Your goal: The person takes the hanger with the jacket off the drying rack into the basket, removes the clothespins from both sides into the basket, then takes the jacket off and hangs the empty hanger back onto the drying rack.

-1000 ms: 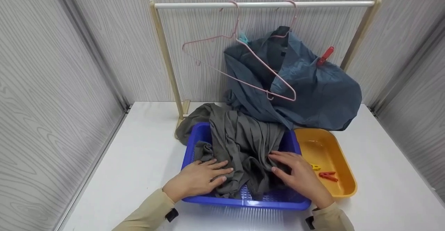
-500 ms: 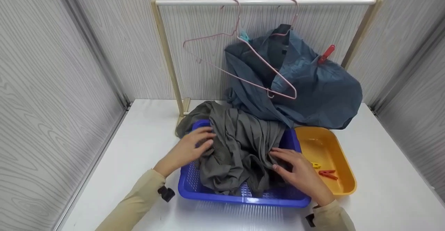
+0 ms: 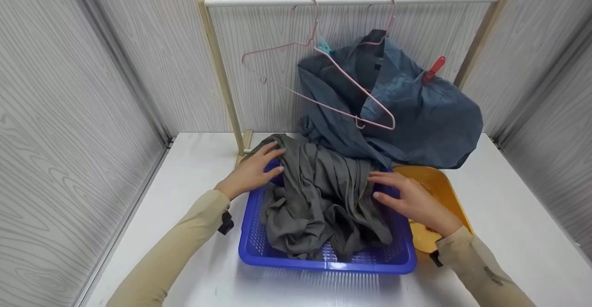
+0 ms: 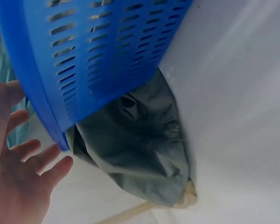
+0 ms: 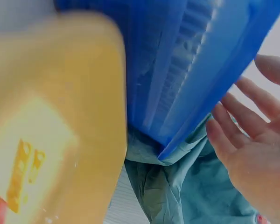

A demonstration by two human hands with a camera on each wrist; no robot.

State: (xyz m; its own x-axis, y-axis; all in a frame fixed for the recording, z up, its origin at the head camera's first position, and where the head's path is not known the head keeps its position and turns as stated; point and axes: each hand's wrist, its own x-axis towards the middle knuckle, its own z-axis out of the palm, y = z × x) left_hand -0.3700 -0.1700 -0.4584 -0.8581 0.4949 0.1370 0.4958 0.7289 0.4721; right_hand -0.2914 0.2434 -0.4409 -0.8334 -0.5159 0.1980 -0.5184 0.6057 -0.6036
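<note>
A crumpled dark grey garment (image 3: 319, 196) fills much of the blue basket (image 3: 328, 265), and part of it hangs over the back left corner, as the left wrist view also shows. My left hand (image 3: 252, 170) reaches over that corner, fingers extended at the cloth and rim. On the other side my right hand (image 3: 414, 200) lies over the basket's right rim, its fingers extended beside the garment's edge. In the right wrist view the fingers of the right hand (image 5: 256, 126) are spread along the blue rim. Neither hand grips anything.
Behind the basket stands a rack with a white rail (image 3: 351, 1). An empty pink hanger (image 3: 351, 85) and a dark blue jacket (image 3: 416, 117) hang there. A red clothespin (image 3: 434, 69) is on the jacket. At the right, an orange tray (image 3: 455, 205) touches the basket's side.
My left hand has moved from the garment's front to the basket's back left corner. The right hand has moved back and right, off the cloth's middle, over the right rim.
</note>
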